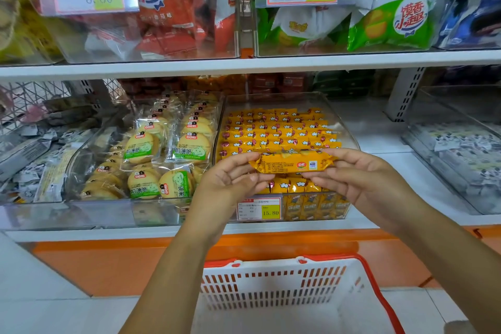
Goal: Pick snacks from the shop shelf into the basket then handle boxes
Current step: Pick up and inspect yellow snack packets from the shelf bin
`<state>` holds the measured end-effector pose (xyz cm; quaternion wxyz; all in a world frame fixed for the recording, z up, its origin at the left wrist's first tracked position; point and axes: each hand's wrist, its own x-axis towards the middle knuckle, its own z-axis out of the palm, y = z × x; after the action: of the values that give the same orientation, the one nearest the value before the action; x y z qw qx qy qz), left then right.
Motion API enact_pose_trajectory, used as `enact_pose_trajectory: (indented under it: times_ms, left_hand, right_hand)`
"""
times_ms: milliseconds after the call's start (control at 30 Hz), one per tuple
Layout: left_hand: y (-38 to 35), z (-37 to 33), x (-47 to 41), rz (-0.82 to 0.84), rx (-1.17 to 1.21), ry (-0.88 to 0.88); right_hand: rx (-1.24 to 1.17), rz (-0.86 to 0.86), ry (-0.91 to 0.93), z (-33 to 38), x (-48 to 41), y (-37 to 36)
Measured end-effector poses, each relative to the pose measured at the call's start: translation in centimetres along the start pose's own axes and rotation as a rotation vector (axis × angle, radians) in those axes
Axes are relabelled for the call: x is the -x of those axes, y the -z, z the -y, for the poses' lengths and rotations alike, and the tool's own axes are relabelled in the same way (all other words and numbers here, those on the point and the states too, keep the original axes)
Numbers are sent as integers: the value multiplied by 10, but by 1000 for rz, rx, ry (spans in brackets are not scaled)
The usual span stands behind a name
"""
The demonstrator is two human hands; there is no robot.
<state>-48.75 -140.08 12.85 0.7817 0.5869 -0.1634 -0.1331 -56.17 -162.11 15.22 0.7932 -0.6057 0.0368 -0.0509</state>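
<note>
Pinching yellow snack packet (291,162) — between left hand (233,179) | right hand (360,179)

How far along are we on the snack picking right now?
Done: no snack shows in the basket yet. In hand: left hand and right hand pinch one yellow snack pack by its ends. Left: drop it in, pick more, then the boxes.

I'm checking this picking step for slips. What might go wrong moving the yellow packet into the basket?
The left hand and right hand pinch the yellow packet only at its ends, so it may slip back into the clear bin beneath. The basket sits lower and nearer the person; released here, the packet would likely miss it.
</note>
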Motion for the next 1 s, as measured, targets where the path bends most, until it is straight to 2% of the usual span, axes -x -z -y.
enact_pose_trajectory:
  times_ms: [267,500,633,733,833,1000]
  left_hand:
    - [2,5,-2,-91,-127,-26]
    - [-8,7,0,-139,-110,-40]
    - [-14,4,1,-205,-61,-109]
    - [-18,7,3,-261,-101,-157]
    - [-19,8,3,-237,-151,-138]
    - [-16,5,3,-168,-104,-76]
  right_hand:
    - [103,-22,74,-2,0,1]
    - [133,-83,82,-8,-1,-5]
    - [126,-140,135,-5,0,-7]
    - [208,-157,177,-6,0,-8]
    - [229,-150,152,-7,1,-8]
    - [213,-140,114,-8,1,-6]
